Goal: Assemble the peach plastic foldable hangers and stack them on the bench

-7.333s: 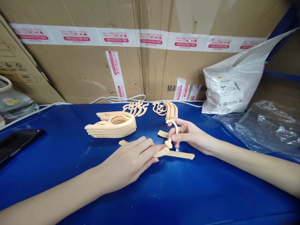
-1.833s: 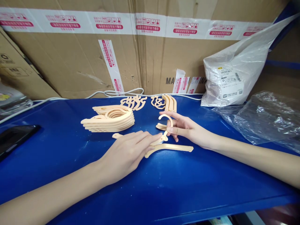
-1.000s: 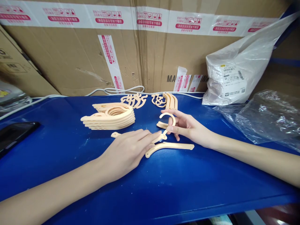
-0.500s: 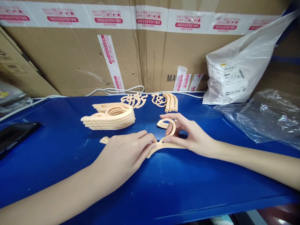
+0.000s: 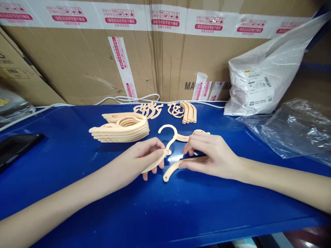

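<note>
Hook and bar pinched in the left hand

Twelve o'clock points straight away from the person, counted from between the hands. The left hand, at nine o'clock, grips the cream bar between thumb and fingers, and the hook stands up from the bar's end, its curve opening toward nine. The right hand, at three, has curled fingers over a loose bar, its thumb touching it; whether the fingers close around it I cannot tell. The loose bar's holed end points toward seven on the blue tabletop.

Spare bars lie near at one o'clock, partly behind the right hand, with upright-looking curved bars farther out. A stack of hangers sits at ten, loose hooks at eleven, a phone at nine and a white bag at two.
</note>
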The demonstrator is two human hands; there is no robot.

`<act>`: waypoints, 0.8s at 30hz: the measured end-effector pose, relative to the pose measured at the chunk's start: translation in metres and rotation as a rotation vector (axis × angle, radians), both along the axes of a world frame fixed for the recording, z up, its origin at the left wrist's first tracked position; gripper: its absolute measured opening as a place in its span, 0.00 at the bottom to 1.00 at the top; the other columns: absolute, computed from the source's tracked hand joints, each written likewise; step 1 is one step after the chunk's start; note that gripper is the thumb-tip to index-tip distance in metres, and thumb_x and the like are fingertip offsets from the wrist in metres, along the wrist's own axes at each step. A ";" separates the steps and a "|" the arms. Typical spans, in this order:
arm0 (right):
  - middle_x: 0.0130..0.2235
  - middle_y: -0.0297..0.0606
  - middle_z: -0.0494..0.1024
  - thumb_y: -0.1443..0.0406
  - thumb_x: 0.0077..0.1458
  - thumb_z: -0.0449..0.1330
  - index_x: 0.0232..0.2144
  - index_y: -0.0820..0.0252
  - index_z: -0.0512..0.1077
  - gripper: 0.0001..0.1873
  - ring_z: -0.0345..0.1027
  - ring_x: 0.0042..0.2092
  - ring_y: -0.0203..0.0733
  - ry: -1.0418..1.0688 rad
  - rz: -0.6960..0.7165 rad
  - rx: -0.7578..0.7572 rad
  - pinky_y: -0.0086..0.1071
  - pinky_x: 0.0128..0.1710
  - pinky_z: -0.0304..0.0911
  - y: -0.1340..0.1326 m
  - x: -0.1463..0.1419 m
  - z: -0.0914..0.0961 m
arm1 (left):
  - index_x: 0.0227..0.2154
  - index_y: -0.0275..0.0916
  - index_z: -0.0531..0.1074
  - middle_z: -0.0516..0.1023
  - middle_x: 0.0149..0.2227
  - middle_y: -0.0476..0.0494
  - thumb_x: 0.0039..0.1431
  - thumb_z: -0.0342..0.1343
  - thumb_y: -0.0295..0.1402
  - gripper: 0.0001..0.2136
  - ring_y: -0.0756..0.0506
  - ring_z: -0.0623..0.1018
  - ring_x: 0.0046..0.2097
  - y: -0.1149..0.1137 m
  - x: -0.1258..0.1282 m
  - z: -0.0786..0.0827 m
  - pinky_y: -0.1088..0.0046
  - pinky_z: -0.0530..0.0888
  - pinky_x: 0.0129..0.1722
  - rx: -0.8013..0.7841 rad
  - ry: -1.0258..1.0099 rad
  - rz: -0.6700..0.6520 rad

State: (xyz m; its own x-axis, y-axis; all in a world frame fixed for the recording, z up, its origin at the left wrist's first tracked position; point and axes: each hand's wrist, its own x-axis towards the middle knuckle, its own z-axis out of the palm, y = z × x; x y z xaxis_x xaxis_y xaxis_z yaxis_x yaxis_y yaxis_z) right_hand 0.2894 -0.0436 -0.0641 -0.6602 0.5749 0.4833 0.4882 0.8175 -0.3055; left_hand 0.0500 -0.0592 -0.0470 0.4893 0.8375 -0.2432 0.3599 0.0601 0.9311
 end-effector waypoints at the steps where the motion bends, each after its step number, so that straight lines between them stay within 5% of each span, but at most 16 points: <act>1: 0.30 0.35 0.74 0.52 0.57 0.62 0.32 0.60 0.74 0.17 0.66 0.33 0.37 -0.052 0.046 0.052 0.32 0.33 0.60 0.000 0.000 0.000 | 0.37 0.40 0.67 0.71 0.27 0.53 0.64 0.51 0.45 0.13 0.52 0.70 0.26 0.002 -0.001 -0.002 0.82 0.69 0.19 -0.004 -0.023 -0.005; 7: 0.39 0.39 0.77 0.62 0.68 0.50 0.39 0.61 0.75 0.15 0.68 0.39 0.38 -0.195 0.196 0.162 0.30 0.39 0.63 0.000 -0.001 0.003 | 0.36 0.39 0.69 0.64 0.24 0.53 0.63 0.51 0.50 0.17 0.53 0.66 0.25 0.005 0.000 -0.002 0.84 0.66 0.17 -0.009 -0.047 -0.041; 13: 0.36 0.40 0.76 0.65 0.69 0.46 0.38 0.63 0.72 0.15 0.69 0.37 0.38 -0.173 0.198 0.061 0.30 0.38 0.65 0.002 -0.001 0.001 | 0.37 0.37 0.73 0.71 0.30 0.49 0.60 0.57 0.43 0.13 0.50 0.72 0.30 0.005 0.003 0.005 0.78 0.73 0.23 -0.135 -0.146 -0.015; 21: 0.33 0.36 0.78 0.70 0.67 0.44 0.43 0.64 0.70 0.15 0.69 0.27 0.31 -0.136 0.111 -0.023 0.25 0.27 0.61 0.001 0.004 -0.003 | 0.53 0.37 0.71 0.67 0.24 0.52 0.61 0.57 0.38 0.19 0.55 0.64 0.21 0.001 0.005 0.013 0.81 0.64 0.18 -0.214 -0.188 0.101; 24: 0.33 0.36 0.80 0.64 0.70 0.43 0.43 0.63 0.71 0.17 0.69 0.26 0.30 -0.117 0.070 -0.025 0.24 0.27 0.59 0.000 0.003 -0.001 | 0.54 0.36 0.70 0.67 0.24 0.53 0.64 0.54 0.37 0.18 0.56 0.63 0.20 0.001 0.005 0.012 0.83 0.63 0.17 -0.234 -0.192 0.116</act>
State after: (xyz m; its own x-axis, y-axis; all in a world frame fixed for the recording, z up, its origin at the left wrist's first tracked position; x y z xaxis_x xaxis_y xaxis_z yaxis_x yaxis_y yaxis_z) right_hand 0.2928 -0.0433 -0.0652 -0.7501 0.5362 0.3871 0.4634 0.8438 -0.2707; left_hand 0.0555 -0.0583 -0.0349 0.4497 0.8224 -0.3484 0.1575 0.3109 0.9373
